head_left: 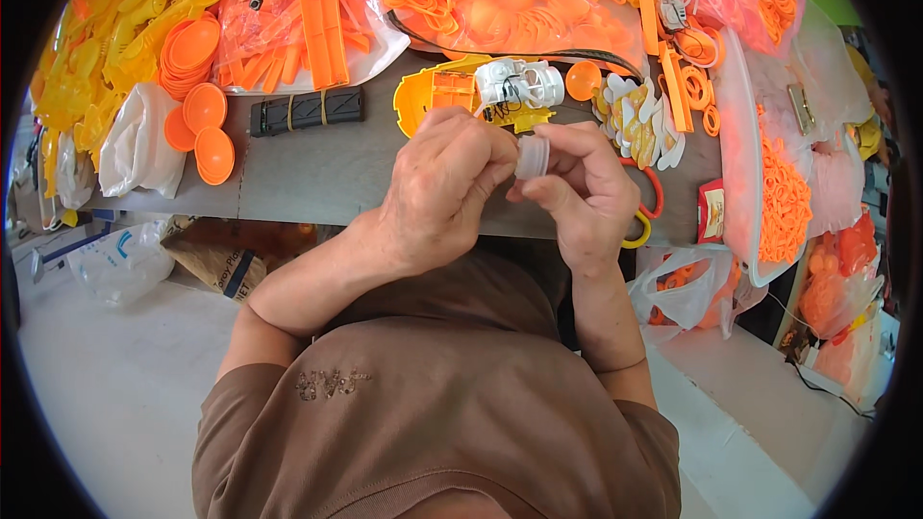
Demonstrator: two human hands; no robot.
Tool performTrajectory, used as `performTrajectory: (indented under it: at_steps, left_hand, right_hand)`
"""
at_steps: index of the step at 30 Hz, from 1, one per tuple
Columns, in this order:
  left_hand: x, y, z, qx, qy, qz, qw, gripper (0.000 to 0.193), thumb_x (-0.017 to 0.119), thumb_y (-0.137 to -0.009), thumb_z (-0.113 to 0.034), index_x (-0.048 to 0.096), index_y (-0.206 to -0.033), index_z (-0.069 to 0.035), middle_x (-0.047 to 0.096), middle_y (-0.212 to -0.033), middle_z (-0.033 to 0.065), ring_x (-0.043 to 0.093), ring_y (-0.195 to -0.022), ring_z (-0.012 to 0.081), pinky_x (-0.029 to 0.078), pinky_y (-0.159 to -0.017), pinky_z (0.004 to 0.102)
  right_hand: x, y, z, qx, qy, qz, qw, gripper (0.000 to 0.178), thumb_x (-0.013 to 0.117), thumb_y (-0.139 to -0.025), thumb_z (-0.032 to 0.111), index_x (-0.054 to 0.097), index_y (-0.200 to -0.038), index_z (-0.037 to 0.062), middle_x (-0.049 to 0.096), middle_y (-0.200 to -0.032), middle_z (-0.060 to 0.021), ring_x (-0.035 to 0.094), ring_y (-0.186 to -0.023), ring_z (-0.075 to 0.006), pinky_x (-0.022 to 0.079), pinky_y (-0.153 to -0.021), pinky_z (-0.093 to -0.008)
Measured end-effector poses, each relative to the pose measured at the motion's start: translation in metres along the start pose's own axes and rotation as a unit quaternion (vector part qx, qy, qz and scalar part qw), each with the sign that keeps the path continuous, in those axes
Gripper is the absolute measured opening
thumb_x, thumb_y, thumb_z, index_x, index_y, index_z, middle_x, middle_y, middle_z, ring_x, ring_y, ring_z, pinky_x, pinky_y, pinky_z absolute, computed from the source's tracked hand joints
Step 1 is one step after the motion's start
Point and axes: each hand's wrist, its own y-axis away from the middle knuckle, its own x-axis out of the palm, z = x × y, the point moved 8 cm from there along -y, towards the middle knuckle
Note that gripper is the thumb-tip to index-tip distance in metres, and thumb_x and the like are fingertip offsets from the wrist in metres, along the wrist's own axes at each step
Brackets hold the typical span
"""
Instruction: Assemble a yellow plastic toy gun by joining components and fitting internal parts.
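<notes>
Between my two hands is a small translucent white plastic cylinder with a ridged rim [533,157], held over the front of the grey table [308,173]. The fingers of my right hand [594,194] curl round its right side, thumb below. My left hand [444,187] is closed, its fingertips pinched at the cylinder's left edge. Just beyond my hands lies a yellow plastic shell [413,104] with a white motor unit with wires [519,84] and an orange part [452,89] on it. An orange round cap [583,80] sits beside it.
Scissors with red and yellow handles [658,194] lie partly behind my right hand, near several white and yellow flat pieces [635,125]. A black banded bundle [308,112] and orange discs [213,156] are at left. Orange parts fill a clear bin [784,202] at right.
</notes>
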Motion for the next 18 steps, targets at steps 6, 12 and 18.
performTrajectory:
  at_steps: [6,12,18]
  left_hand:
    - [-0.006,-0.002,-0.003,-0.037,0.035,0.007,0.999,0.022,0.069,-0.071,0.002,0.058,-0.089,-0.003,0.06,-0.079,0.0081,0.058,-0.072,0.0263,0.043,-0.071,0.0348]
    - [-0.002,0.002,-0.013,0.029,-0.055,0.099,0.993,0.039,0.075,-0.063,-0.003,0.061,-0.099,0.0,0.061,-0.086,0.0112,0.058,-0.081,0.029,0.046,-0.077,0.0393]
    - [0.009,0.01,-0.017,0.079,-0.078,0.121,0.986,0.042,0.076,-0.061,-0.01,0.061,-0.098,0.0,0.061,-0.088,0.0108,0.058,-0.079,0.028,0.045,-0.077,0.04]
  right_hand:
    - [0.006,0.008,0.002,0.031,-0.076,-0.024,0.996,0.044,0.073,-0.078,0.003,0.05,-0.114,-0.0047,0.058,-0.098,-0.0112,0.062,-0.078,-0.0156,0.056,-0.067,-0.0283]
    - [0.009,0.021,0.002,0.039,0.028,0.023,0.999,0.021,0.066,-0.082,-0.001,0.055,-0.1,-0.0055,0.058,-0.098,-0.0114,0.06,-0.075,-0.0148,0.052,-0.067,-0.0247]
    - [0.01,0.03,-0.006,0.106,0.049,0.022,0.993,0.004,0.057,-0.087,-0.004,0.06,-0.087,-0.0073,0.056,-0.097,-0.0092,0.058,-0.071,-0.0124,0.048,-0.062,-0.0215]
